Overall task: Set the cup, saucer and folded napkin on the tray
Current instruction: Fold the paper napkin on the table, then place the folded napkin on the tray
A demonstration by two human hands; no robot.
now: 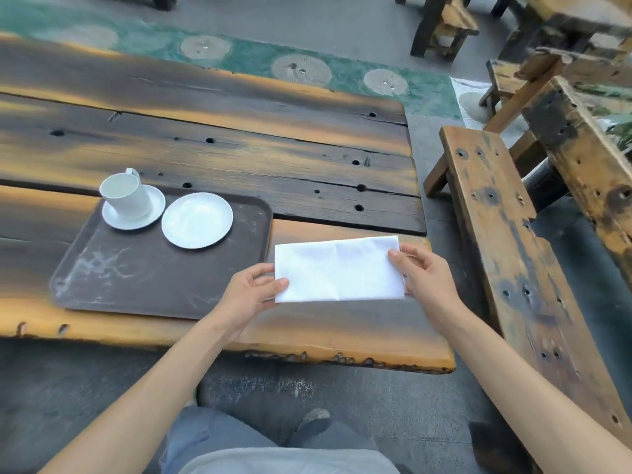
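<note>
Creased white rectangular napkin [338, 270] beside scuffed brown tray [154, 282], wooden table [239, 138]

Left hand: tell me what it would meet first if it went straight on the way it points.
The left hand points up and to the right, its fingers already pinching the folded napkin; beyond that lies bare wooden table. Depth is uncertain.

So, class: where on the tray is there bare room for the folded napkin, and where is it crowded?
Free: the tray's near half, from its front rim up to the crockery. Crowded: the far edge, where the cup on its saucer and the empty saucer sit. Both hands hold the napkin beside the tray's right rim.
</note>
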